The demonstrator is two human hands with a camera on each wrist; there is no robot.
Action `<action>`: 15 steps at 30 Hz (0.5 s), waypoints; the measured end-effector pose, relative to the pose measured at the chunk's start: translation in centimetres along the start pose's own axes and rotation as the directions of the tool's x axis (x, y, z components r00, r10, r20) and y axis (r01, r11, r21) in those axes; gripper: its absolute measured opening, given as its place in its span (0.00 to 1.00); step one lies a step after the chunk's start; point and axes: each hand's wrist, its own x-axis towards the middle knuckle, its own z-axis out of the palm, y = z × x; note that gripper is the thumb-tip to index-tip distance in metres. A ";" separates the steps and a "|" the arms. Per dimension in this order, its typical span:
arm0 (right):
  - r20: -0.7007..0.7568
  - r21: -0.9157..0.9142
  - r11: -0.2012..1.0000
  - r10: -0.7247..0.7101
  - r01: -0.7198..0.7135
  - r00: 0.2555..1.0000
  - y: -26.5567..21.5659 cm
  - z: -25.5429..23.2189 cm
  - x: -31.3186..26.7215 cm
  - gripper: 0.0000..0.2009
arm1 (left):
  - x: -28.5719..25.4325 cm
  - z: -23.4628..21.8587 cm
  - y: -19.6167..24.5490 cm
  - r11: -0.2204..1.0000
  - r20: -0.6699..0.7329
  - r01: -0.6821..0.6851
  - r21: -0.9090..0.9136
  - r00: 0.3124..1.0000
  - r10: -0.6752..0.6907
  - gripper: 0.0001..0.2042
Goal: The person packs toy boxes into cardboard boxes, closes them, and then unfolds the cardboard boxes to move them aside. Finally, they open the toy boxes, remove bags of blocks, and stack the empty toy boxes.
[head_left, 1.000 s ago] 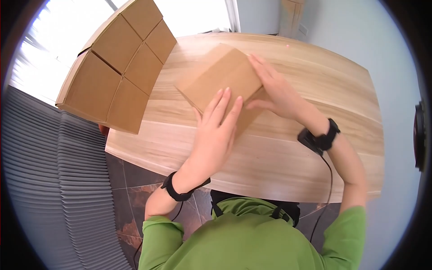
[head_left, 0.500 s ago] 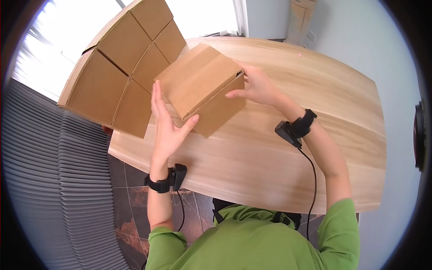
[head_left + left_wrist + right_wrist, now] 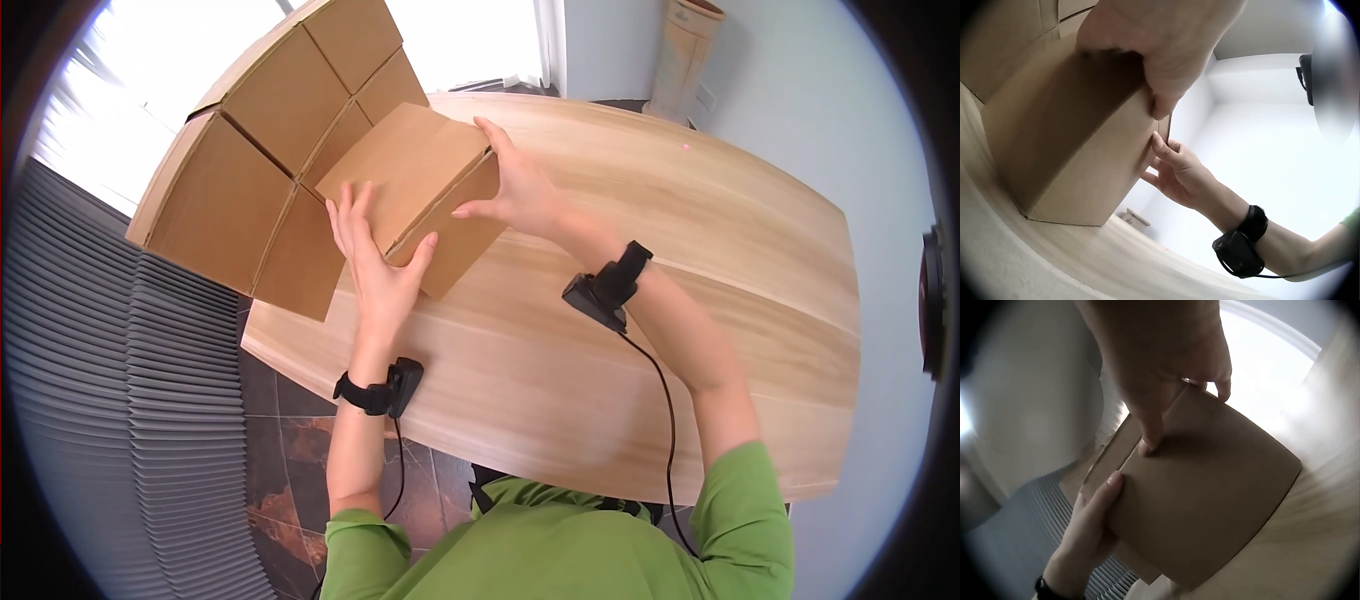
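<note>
A closed cardboard box [image 3: 405,165] sits low on the wooden table, up against a stack of similar boxes [image 3: 275,100]. At its near left corner my left hand [image 3: 375,265] grips it, fingers along the left side and thumb at the front top edge. My right hand [image 3: 520,190] holds the right corner, with its thumb on the front face and its fingers round the right side. In the left wrist view, the box's bottom edge [image 3: 1063,222] lies right at the tabletop. Both thumbs show along the top seam [image 3: 1129,459] in the right wrist view.
The wooden table [image 3: 640,370] extends to the right and toward the body. Grey pleated fabric [image 3: 185,400] hangs at the left beside the stack. A cylindrical stand [image 3: 685,60] is beyond the far edge. Cables [image 3: 665,420] trail from both wrist cameras.
The box has moved left to the stack. My left hand went from lying over its top to the near left corner; my right hand has followed the box leftward.
</note>
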 end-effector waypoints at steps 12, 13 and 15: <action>0.090 0.193 0.981 -0.032 0.014 0.995 1.1 0.8 1.9 0.45 | 0.4 1.4 -0.4 0.999 -0.152 -0.022 -0.029 0.988 0.017 0.30; 0.084 0.140 0.989 -0.055 0.043 0.995 1.3 1.1 2.1 0.46 | 0.6 1.3 -0.7 0.997 -0.143 -0.073 -0.002 0.987 0.072 0.26; 0.074 0.017 0.996 -0.084 0.083 0.994 1.4 1.4 2.5 0.48 | 0.8 1.5 -0.7 0.999 -0.170 -0.040 0.034 0.984 0.046 0.19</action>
